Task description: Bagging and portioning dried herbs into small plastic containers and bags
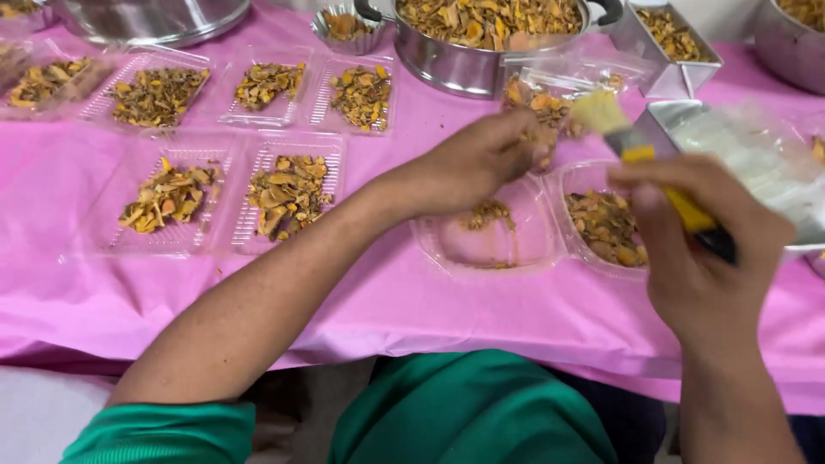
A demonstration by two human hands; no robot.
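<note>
Your right hand (700, 249) grips the brush (640, 155) tight; left hand (481, 159) pinches dried chips (541, 107) — they could spill past the tray (490, 245).

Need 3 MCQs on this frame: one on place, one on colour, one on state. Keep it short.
1. Where is the steel pot of dried slices?
A. far side of the table, behind the hinged tray
B. on the floor
C. in the person's lap

2. What colour is the tablecloth?
A. white
B. pink
C. blue

3. What does the right hand hold?
A. nothing
B. a spoon
C. a yellow-handled brush

Answers:
1 A: the pot stands at the top edge, beyond the open clear hinged tray.
2 B: pink cloth shows all around the trays.
3 C: the fingers wrap the yellow handle, bristles up; the left hand pinches slices over the tray.
</note>
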